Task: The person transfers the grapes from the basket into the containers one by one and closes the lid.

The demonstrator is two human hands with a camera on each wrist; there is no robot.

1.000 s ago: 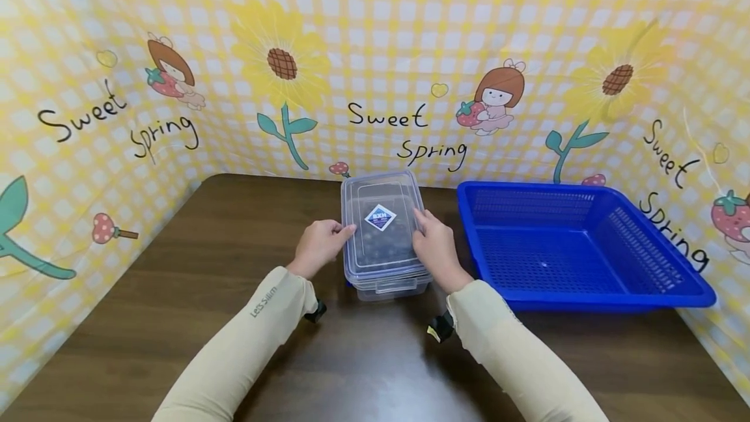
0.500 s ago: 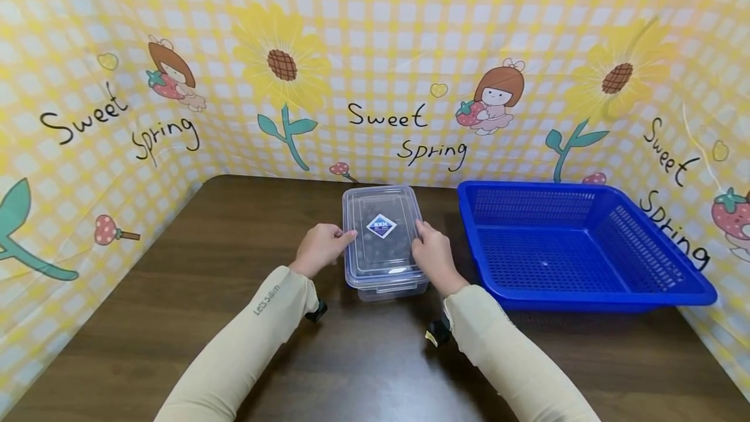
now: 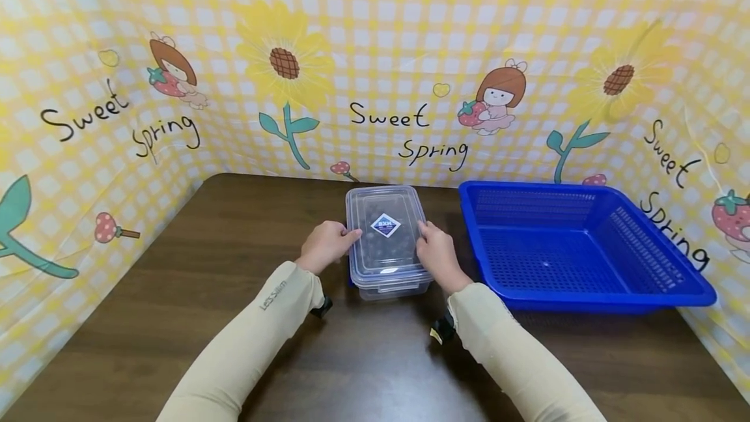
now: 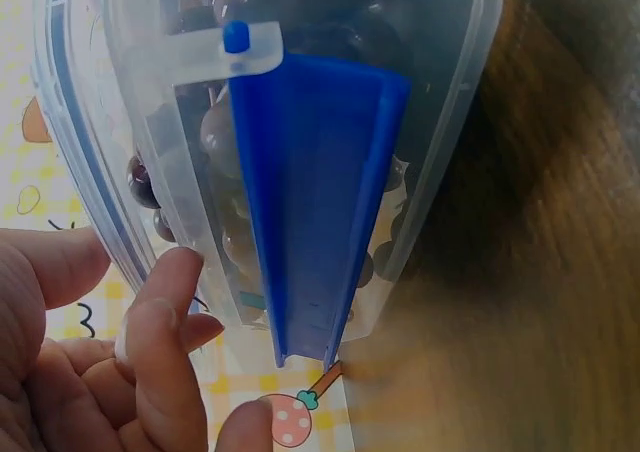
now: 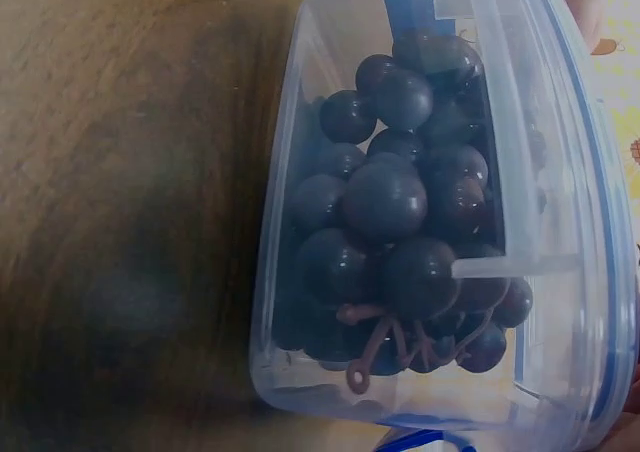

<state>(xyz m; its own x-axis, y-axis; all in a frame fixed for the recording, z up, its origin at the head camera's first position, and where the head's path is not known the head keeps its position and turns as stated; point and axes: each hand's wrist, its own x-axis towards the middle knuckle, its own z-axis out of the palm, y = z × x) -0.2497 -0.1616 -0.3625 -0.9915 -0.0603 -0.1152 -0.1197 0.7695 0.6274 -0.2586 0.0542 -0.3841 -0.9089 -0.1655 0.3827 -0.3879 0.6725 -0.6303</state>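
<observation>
A clear plastic food container (image 3: 398, 292) stands mid-table under its clear lid (image 3: 389, 210), which bears a blue and white diamond sticker. Through the wall show dark grapes (image 5: 385, 197) with brown stems. My left hand (image 3: 328, 245) pinches the lid's left edge, thumb on top and fingers below. On the right edge, my right hand (image 3: 441, 253) holds the lid in the same way. In the left wrist view a blue side latch (image 4: 315, 212) hangs unfastened, and the lid's rim stands a little off the container's rim. Most of the right hand is hidden in its wrist view.
A blue slotted plastic basket (image 3: 592, 298) stands on the brown wooden table (image 3: 176, 318) to the right, close beside my right hand. Yellow checked cloth (image 3: 363, 38) with sunflower prints walls the table's back and sides.
The lid, raised and tilted at its far end a second ago, has come down over the container. Both hands have moved only slightly and keep hold of its edges.
</observation>
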